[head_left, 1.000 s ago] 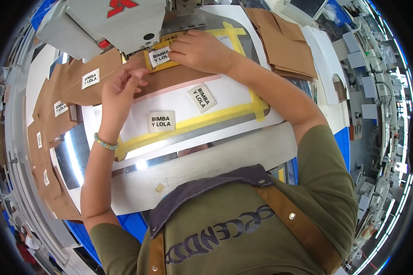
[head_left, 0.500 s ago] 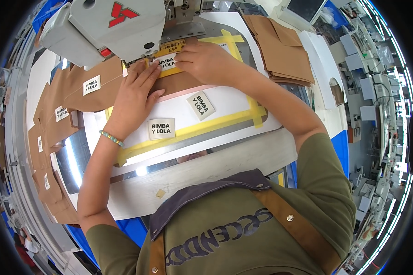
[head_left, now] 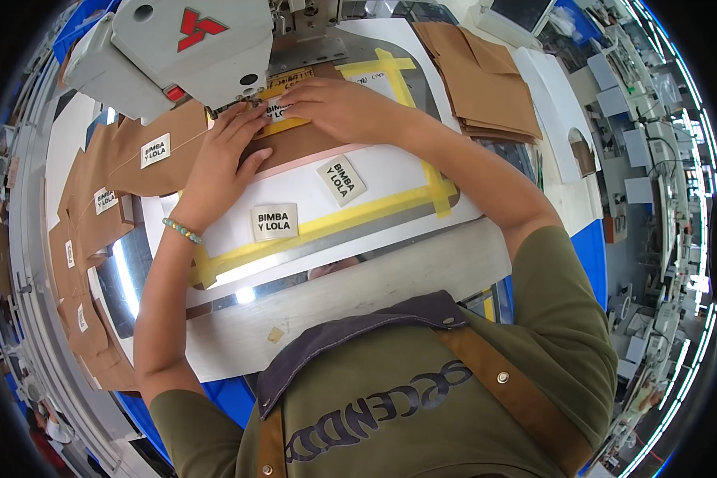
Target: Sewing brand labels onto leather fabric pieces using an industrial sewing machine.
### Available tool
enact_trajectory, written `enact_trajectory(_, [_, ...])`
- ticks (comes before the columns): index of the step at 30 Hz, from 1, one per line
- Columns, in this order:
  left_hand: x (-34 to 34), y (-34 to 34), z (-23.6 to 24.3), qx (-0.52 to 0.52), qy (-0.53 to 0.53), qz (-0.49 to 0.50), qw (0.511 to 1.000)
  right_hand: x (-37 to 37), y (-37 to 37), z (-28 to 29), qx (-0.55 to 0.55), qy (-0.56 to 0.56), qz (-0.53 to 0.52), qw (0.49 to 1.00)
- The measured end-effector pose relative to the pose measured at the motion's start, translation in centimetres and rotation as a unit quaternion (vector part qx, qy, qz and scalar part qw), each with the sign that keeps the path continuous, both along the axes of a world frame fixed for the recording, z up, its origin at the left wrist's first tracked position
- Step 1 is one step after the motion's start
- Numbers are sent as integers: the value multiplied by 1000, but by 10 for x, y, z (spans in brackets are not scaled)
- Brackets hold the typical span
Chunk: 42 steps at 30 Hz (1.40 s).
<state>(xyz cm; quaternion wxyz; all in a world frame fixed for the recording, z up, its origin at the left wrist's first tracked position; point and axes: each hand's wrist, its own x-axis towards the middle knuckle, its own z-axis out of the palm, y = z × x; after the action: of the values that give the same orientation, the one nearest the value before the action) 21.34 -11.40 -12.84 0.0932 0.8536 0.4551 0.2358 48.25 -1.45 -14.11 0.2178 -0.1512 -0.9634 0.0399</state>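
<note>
A small white label [head_left: 276, 114] with dark lettering lies in the opening of a yellow template [head_left: 291, 127] on a brown fabric panel [head_left: 295, 146]. My left hand [head_left: 229, 163] rests on the panel, fingers stretched toward the label's left edge. From the other side, my right hand [head_left: 338, 110] lies low over the label's right part, its fingers reaching left and hiding some of the lettering. Both hands' fingertips are close under the white sewing machine head [head_left: 195, 56]; its needle area is partly hidden. Two loose labels, one straight [head_left: 274, 223] and one tilted [head_left: 342, 180], lie nearer me.
Yellow tape [head_left: 327, 225] edges the white sheet beneath the work. Brown panels bearing labels [head_left: 92, 247] trail down the left side. A stack of plain brown panels [head_left: 482, 84] sits at the back right. A small tan scrap [head_left: 276, 334] lies near the front table edge.
My right hand has slid left and flattened over the label, covering more of it. My left hand stays at the label's left side. The whole view has shifted slightly.
</note>
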Motion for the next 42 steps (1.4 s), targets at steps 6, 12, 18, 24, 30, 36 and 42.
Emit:
enact_trajectory(6, [5, -26, 23, 20, -23, 2, 1000, -2, 0, -3, 2, 12, 19, 1000])
enact_trajectory(12, [96, -69, 77, -31, -208, -220, 953, -8, 3, 19, -59, -86, -15, 994])
enact_trajectory(18, [226, -93, 100, -46, -372, -426, 824, -25, 0, 42, -87, -139, -28, 986])
enact_trajectory(24, [318, -108, 125, -208, -233, -578, 754, -44, -11, 78, -199, -227, -138, 943])
enact_trajectory(30, [383, -125, 145, -343, -16, -658, 671, -59, -25, 104, -233, -276, -198, 911])
enact_trajectory(36, [382, -133, 134, -354, -57, -639, 681, -55, -15, 98, -241, -263, -195, 914])
enact_trajectory(42, [380, -137, 125, -402, -166, -666, 606, -61, -3, 86, -214, -256, -192, 923])
